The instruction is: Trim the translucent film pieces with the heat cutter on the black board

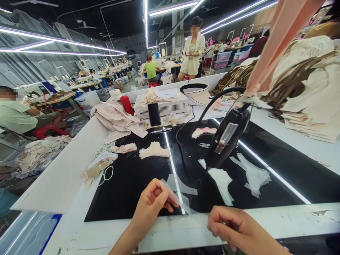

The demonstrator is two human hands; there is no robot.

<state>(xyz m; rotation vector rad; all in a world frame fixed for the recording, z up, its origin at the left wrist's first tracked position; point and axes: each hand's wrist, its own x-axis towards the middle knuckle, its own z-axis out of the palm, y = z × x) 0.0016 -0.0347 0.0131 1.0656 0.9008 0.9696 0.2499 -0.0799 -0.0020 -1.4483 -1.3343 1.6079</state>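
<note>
My left hand (155, 198) is closed in a pinch on a thin, see-through fabric piece (183, 202) above the front of the black work surface (119, 198). Another translucent piece (180, 186) lies just beyond its fingers. My right hand (233, 225) hovers by the white front edge, its fingers curled together; whatever they may hold is hidden. White cut pieces (221, 184) and a sheer piece (257, 173) lie flat beyond it. A black device (228, 136) with a cable hangs over them from a peach cloth strip (281, 49).
A cream fabric stack (154, 150), small scissors (204, 145), a pen (161, 130) and a phone (154, 114) sit farther back. Behind them stands a white vented box (162, 106). Cloth piles (117, 117) flank the left; large stacks (313, 102) fill the right. Other people work beyond.
</note>
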